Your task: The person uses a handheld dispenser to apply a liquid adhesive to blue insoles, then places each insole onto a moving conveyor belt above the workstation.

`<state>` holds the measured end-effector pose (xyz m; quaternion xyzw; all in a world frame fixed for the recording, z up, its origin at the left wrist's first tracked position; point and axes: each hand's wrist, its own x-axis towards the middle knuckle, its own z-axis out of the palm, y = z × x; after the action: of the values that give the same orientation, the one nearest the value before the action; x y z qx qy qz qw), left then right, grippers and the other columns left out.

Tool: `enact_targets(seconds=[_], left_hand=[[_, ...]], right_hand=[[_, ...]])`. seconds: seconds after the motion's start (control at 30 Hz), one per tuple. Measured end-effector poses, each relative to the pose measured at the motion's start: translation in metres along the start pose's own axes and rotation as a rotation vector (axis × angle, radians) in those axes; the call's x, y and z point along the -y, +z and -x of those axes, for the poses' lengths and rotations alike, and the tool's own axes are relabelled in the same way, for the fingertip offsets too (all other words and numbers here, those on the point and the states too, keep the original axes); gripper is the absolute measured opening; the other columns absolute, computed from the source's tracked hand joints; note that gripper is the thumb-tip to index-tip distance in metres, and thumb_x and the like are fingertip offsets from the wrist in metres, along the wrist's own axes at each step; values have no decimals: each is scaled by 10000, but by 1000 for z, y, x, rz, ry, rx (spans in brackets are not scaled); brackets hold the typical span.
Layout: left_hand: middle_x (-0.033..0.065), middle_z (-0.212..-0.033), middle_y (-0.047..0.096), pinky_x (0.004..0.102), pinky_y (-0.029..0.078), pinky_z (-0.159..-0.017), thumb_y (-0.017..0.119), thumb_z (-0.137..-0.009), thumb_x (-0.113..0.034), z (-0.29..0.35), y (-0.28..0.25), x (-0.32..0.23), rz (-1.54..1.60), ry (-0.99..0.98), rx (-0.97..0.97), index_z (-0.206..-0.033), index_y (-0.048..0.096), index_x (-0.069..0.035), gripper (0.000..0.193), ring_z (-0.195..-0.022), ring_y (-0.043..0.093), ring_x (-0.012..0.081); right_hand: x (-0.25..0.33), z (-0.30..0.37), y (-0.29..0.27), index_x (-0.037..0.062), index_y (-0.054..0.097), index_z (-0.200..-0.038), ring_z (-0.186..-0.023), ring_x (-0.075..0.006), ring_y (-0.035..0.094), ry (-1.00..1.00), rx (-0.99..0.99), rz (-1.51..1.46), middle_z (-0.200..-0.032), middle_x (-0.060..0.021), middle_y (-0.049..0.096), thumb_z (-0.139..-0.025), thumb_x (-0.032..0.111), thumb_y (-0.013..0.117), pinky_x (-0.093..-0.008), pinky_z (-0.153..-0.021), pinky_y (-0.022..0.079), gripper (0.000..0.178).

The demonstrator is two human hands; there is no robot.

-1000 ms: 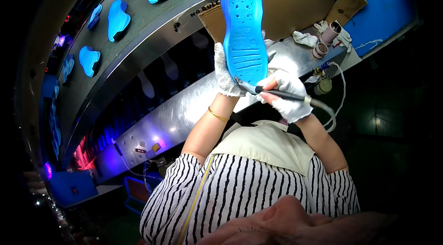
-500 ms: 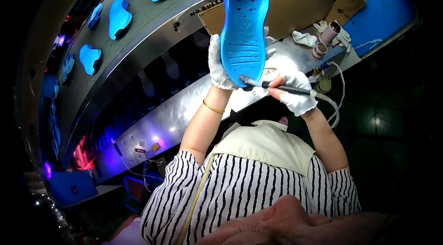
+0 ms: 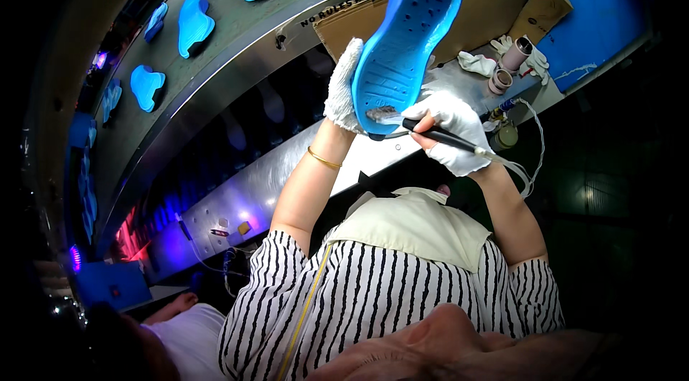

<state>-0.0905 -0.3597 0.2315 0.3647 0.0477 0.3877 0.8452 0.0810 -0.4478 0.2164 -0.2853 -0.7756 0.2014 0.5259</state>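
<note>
A blue shoe sole (image 3: 402,58) with raised edges, small holes at its toe and ridges toward its heel is held up in front of me, its toe tilted to the right. My left hand (image 3: 344,90), in a white knit glove, grips the sole's left side near the heel; most of its fingers are hidden behind the sole. In my right hand (image 3: 452,130), also gloved but with bare fingertips, is a black-handled brush (image 3: 438,135) with a pale tube running from its rear end. Its bristles rest on the inner heel of the sole.
Several blue soles (image 3: 194,25) lie on a curved dark belt (image 3: 222,29) at left. A cardboard box (image 3: 481,8) stands behind the held sole. White gloves (image 3: 476,63), pinkish rolls (image 3: 515,54) and a jar (image 3: 506,135) sit at right. A person in white (image 3: 190,341) is at lower left.
The held sole has shifted right and down, and its toe now leans to the right. The brush tip has moved up slightly on the heel. More of the person at lower left shows.
</note>
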Motion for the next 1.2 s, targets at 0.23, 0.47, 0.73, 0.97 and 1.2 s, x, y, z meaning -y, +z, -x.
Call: enact_targets(seconds=[0.23, 0.47, 0.73, 0.97, 1.2], left_hand=[[169, -984, 624, 344, 540, -735, 507, -912, -400, -10, -14, -6, -179, -141, -279, -1122, 566, 13, 466, -830, 634, 241], [91, -953, 660, 272, 541, -725, 583, -898, -286, -9, -14, -2, -315, -311, -305, -1045, 629, -34, 296, -814, 644, 150], [113, -884, 648, 303, 554, -617, 605, -866, -385, -15, -12, -1, -496, -377, -278, -1031, 617, -22, 399, -726, 645, 176], [171, -962, 633, 366, 571, -693, 525, -905, -421, -14, -11, 11, -96, -226, -327, -1105, 576, 5, 473, -788, 650, 241], [263, -1242, 504, 493, 471, -911, 366, -907, -563, -14, -15, 31, 204, -99, -25, -1336, 380, 11, 716, -1078, 557, 386]], right_hand=[[-16, 4, 0, 39, 607, -781, -811, -169, 604, 298, 195, -235, -863, -75, 639, -679, -32, 706, -268, -749, 486, 160], [-22, -11, -25, 55, 616, -745, -802, -180, 612, 287, 345, -173, -833, -55, 651, -650, -35, 714, -286, -742, 491, 163], [-25, -5, -41, 37, 592, -671, -754, -161, 611, 333, 346, -123, -776, -55, 632, -632, -59, 698, -277, -696, 487, 148], [-4, 4, -36, 17, 602, -812, -799, -109, 585, 477, 55, -367, -888, -69, 638, -733, -63, 663, -248, -731, 475, 128], [10, 18, -11, 21, 637, -792, -691, -104, 590, 653, 253, -589, -752, -51, 640, -736, 6, 708, -249, -655, 480, 91]])
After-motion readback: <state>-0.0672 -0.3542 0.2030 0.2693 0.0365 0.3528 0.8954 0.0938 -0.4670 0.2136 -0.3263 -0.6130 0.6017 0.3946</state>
